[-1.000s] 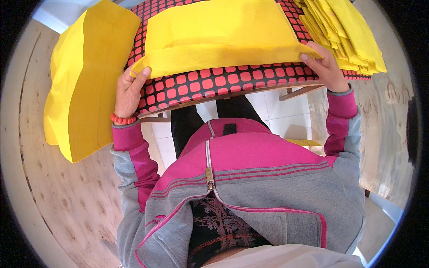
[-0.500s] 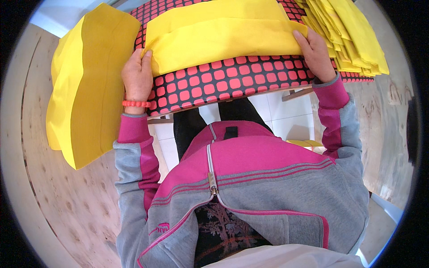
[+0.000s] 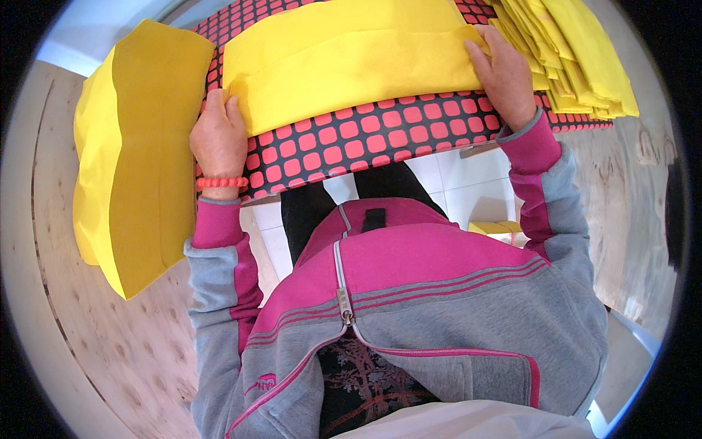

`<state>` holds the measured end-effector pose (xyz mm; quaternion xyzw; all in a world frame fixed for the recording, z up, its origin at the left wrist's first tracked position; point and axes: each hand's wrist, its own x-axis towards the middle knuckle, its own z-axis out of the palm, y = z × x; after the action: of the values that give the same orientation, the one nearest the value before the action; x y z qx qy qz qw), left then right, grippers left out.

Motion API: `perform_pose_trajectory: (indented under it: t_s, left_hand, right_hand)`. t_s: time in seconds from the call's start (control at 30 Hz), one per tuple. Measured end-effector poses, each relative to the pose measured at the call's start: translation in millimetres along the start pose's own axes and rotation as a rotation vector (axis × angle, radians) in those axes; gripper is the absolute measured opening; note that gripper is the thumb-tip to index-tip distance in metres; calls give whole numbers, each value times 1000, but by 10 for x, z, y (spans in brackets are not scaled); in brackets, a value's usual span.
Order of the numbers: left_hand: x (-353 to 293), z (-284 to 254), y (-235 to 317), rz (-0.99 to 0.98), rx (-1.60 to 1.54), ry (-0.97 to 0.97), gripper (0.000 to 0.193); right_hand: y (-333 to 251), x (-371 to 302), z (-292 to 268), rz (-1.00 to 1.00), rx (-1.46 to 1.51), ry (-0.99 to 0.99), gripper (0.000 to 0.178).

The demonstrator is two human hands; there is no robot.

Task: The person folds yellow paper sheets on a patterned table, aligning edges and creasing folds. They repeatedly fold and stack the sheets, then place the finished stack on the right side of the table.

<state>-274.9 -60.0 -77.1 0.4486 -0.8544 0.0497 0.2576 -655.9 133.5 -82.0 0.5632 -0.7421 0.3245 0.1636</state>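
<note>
A long piece of yellow cloth (image 3: 351, 77), folded over along its near side, lies flat across the table in front of me. At its left end my left hand (image 3: 221, 139) is closed, with thumb and forefinger pinching the near corner. My right hand (image 3: 504, 79) is at the opposite end, thumb and bent fingers closed on the cloth's right edge by the fold. Part of the right fingers is hidden behind the hand. A red bead bracelet (image 3: 221, 182) circles my left wrist.
The table has a black cover with red squares (image 3: 358, 139). Over its left side hangs more yellow cloth (image 3: 150, 161). A pile of folded yellow cloths (image 3: 570, 58) lies at the right end. Below, a yellow item (image 3: 493, 227) sits near the pale tiled floor (image 3: 468, 175).
The view has shifted slightly. My right hand has moved a little left and away from me, and the cloth's raised right corner now lies flatter. The left hand keeps its corner.
</note>
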Motion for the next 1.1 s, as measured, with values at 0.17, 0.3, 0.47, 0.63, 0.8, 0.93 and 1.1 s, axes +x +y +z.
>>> perform_pose_trajectory:
  t_s: [0.17, 0.3, 0.47, 0.63, 0.8, 0.93, 1.1]
  left_hand:
    - [-28, -2, 10, 5, 8, 47, 26]
    - [-31, -61, 45, -83, 60, -64, 35]
    - [-26, -61, 68, -83, 25, -67, 39]
    - [-2, -156, 127, -27, 131, 51, 41]
    - [-144, -208, 750, 397, -39, 133, 51]
    - [-132, -23, 1337, 556, -328, -61, 69]
    - [-48, 118, 1435, 573, -289, -144, 73]
  right_hand:
    - [-45, -33, -28, 9, -12, 1, 35]
    - [-49, -25, -54, 41, -77, -71, 38]
    - [-39, -5, -42, 41, -109, -79, 38]
    - [-52, -15, -32, 41, -91, -66, 37]
    - [-47, -4, -61, 90, -93, -127, 36]
    - [-58, 33, -77, 41, -31, -132, 35]
    - [-37, 11, -83, 109, -32, -175, 35]
